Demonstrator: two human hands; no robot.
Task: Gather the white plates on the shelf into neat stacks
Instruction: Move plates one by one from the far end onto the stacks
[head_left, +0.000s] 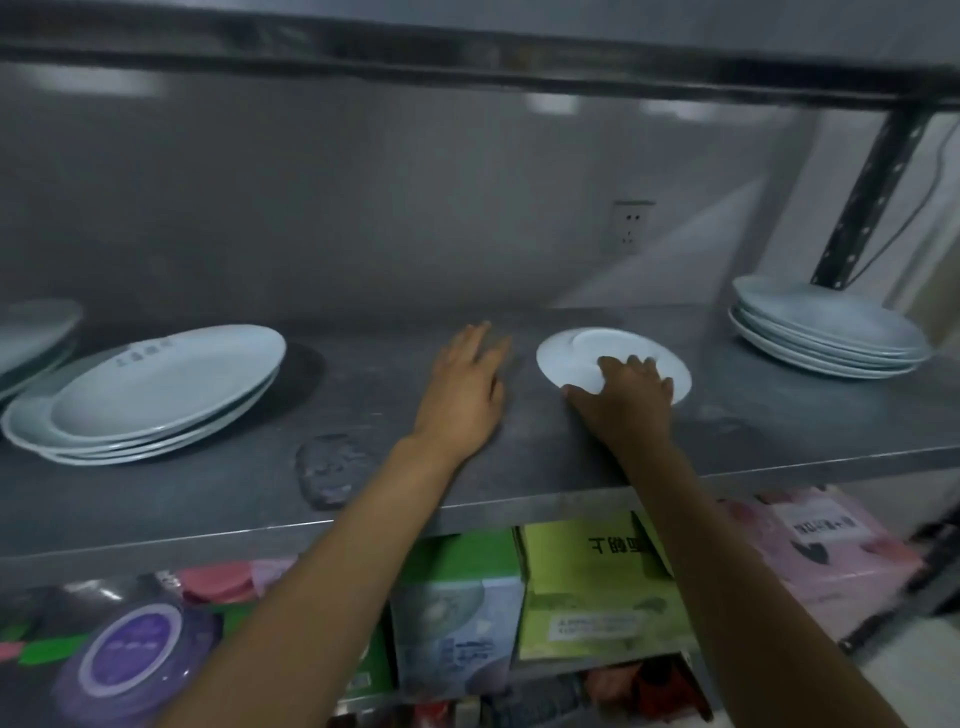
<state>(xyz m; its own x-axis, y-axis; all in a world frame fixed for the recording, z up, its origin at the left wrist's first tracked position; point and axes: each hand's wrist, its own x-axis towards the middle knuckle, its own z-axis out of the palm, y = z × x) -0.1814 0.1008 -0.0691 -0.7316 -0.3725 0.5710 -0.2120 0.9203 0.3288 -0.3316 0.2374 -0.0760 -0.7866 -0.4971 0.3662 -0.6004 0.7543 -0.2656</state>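
A small round white plate (582, 353) lies flat on the steel shelf (249, 499), right of centre. My right hand (626, 397) covers its near edge, thumb at the left rim and fingers curled over the top, gripping it. My left hand (465, 387) rests just left of that plate, fingers spread, holding nothing. A stack of large oval white plates (150, 395) sits at the left. Another stack of white plates (826, 332) stands at the far right. One more white plate (31, 332) shows at the left edge.
A dark patch (330, 470) marks the shelf near its front edge. The upper shelf rail (467, 57) runs overhead and a slotted post (878, 187) rises at the right. Coloured boxes and packets (587, 587) fill the shelf below. A wall socket (631, 226) sits behind.
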